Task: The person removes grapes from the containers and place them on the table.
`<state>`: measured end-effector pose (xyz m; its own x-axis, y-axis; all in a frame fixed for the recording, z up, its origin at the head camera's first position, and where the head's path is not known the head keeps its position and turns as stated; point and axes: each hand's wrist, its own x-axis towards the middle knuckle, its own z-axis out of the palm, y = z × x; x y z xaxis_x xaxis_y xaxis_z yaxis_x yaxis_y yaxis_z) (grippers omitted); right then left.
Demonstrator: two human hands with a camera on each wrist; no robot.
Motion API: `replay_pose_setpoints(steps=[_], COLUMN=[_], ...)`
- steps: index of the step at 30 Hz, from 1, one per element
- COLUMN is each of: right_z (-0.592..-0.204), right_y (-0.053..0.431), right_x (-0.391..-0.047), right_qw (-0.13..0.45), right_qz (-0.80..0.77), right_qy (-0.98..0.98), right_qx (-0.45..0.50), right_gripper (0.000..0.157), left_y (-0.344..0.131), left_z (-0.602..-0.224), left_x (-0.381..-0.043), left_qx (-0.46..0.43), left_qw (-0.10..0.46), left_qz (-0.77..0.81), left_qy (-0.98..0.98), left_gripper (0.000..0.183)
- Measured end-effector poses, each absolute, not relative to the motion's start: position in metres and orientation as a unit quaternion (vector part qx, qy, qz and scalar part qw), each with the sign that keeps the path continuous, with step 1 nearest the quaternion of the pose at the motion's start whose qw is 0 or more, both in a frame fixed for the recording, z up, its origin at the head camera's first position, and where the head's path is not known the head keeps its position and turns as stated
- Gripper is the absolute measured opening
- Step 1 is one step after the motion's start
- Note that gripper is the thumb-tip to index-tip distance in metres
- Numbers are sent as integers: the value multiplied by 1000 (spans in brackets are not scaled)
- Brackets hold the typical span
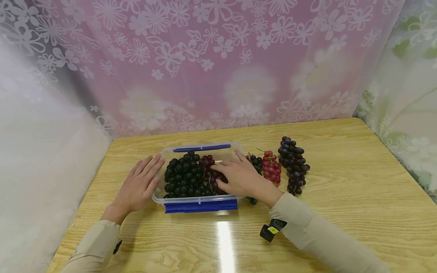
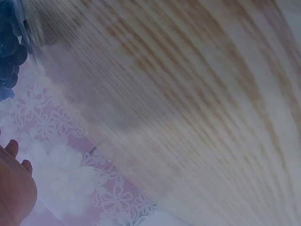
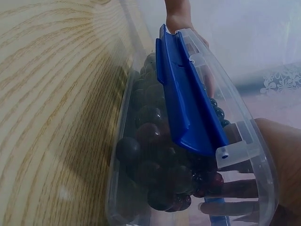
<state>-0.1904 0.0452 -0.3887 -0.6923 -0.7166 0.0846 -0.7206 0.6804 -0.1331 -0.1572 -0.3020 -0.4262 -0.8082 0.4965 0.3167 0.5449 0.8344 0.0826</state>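
In the head view, a clear plastic box [image 1: 223,154] with blue clip flaps holds a bunch of black grapes [image 1: 184,176] on its left. Dark red grapes [image 1: 207,160] lie on its right. My left hand [image 1: 138,185] rests against the box's left end, fingers straight and side by side. My right hand [image 1: 240,176] reaches over the right rim, its spread fingers on the dark red grapes; the palm covers part of them. Through the box wall in the right wrist view, the fingers [image 3: 230,208] look fairly straight beside the grapes [image 3: 150,115].
Right of the box on the wooden table [image 1: 355,182] lie a black bunch [image 1: 256,161], partly hidden by my right hand, a red bunch [image 1: 271,167] and a long purple-black bunch [image 1: 293,163]. A flowered pink curtain [image 1: 218,76] hangs behind the table.
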Motion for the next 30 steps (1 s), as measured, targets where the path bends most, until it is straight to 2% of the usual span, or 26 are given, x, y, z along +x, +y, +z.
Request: replay_pose_setpoints(steps=[9,19,30], right_z=[-388,-384,-386], right_y=[43,41,39], right_x=[-192,-191,-192], right_qw=[0,11,17], right_qz=[81,94,116], right_qy=[-910,-892,-895], right_qx=[406,443,430], right_gripper=[43,32,26], left_y=[-303,-303,-301], left_z=[-426,-427,-428], left_x=[-157,-158,-157], left_qx=[-276,-278,-274], left_qw=[144,149,145], left_qz=[-89,-91,-96], left_qy=[-946,-945,-946], left_gripper=[61,61,62])
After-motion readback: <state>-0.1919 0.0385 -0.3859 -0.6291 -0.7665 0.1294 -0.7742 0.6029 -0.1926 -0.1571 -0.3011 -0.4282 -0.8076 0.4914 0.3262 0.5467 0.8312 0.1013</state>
